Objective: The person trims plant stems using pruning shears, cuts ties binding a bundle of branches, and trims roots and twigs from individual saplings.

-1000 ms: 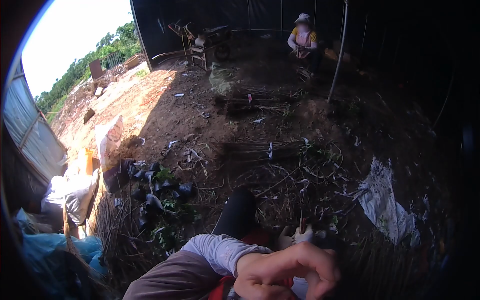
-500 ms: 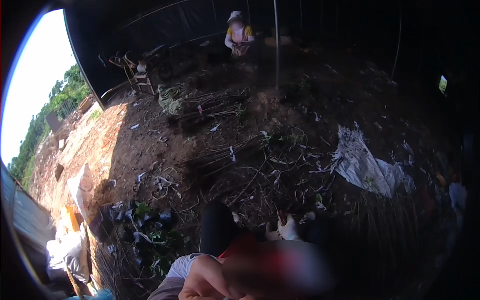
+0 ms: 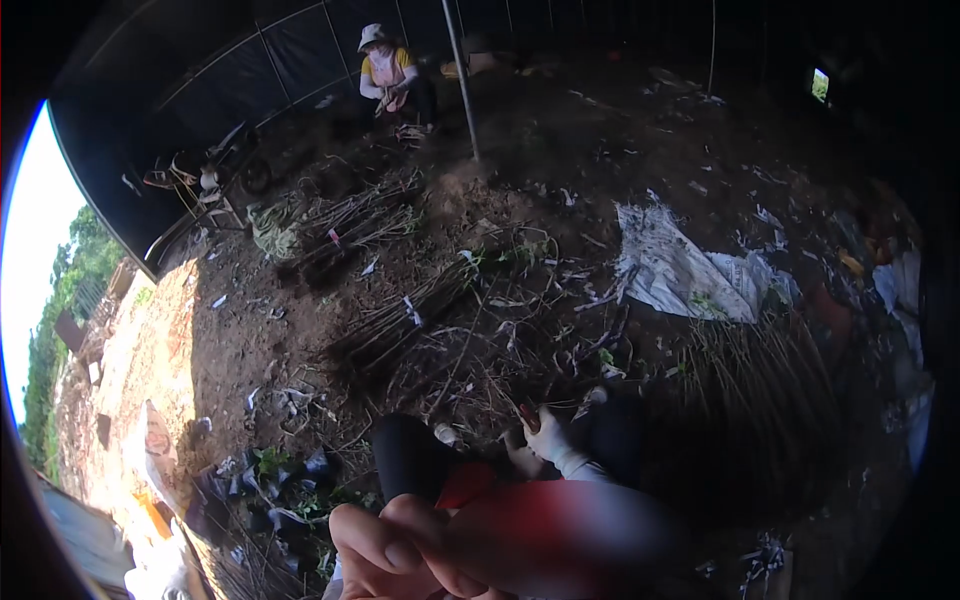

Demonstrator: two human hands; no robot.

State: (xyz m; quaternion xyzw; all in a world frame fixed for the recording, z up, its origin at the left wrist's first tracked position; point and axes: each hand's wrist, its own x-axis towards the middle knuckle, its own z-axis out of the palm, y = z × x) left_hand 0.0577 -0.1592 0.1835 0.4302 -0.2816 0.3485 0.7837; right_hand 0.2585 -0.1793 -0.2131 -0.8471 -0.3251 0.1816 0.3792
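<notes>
My right hand (image 3: 548, 440), in a pale glove, is closed around a red-handled tool (image 3: 529, 416) between my dark knees. Just left of it, my left hand (image 3: 522, 455) is dim, its fingers unclear. Very near the camera, another person's bare hand (image 3: 400, 550) with curled fingers covers part of the lower view; a red and dark blur lies beside it. Beyond my knees, a bundle of thin stems (image 3: 390, 325) tied with a white strip lies on the soil among loose twigs.
A person (image 3: 388, 80) in a pale hat crouches at the back beside a pole (image 3: 462, 85). Another stem bundle (image 3: 350, 220) lies farther off. White sheeting (image 3: 680, 265) and many stems (image 3: 750, 370) are at right, black bags (image 3: 285, 490) at lower left.
The view has swung right, so the crouching person and bundles appear farther left. The other person's bare hand has shifted left in view. My right hand still holds the red-handled tool.
</notes>
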